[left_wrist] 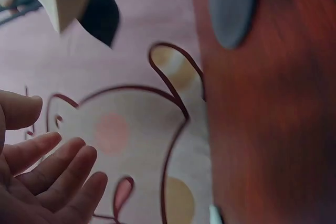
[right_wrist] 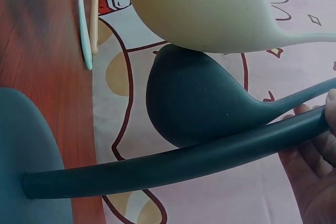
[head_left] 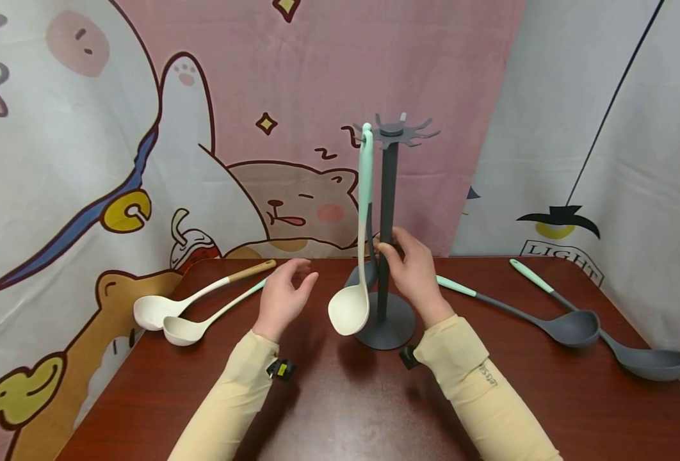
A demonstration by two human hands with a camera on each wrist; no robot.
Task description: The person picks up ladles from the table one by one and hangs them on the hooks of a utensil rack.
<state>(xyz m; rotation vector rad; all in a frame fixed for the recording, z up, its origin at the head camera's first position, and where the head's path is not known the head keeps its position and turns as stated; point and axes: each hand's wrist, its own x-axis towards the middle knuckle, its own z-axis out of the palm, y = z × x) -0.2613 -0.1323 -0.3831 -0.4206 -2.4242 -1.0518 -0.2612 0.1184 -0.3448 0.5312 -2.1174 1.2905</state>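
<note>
A dark grey utensil stand [head_left: 389, 192] rises from a round base, with a ring of hooks at its top. From its left side hangs a white ladle [head_left: 349, 312] with a mint handle, bowl down. Behind that, a dark grey ladle [right_wrist: 199, 98] hangs close against the pole, partly hidden in the head view. My right hand [head_left: 415, 272] grips the pole at about mid height, thumb in front and fingers behind. Left of the hanging ladles, my left hand [head_left: 284, 294] hovers above the table with relaxed, slightly bent fingers and nothing in it.
On the left of the brown table [head_left: 340, 410] lie a white ladle with a wooden handle [head_left: 155, 312] and a white ladle with a mint handle [head_left: 184, 331]. Two dark grey utensils with mint handles, a ladle [head_left: 573, 328] and another [head_left: 651, 363], lie on the right. A cartoon-printed curtain stands behind.
</note>
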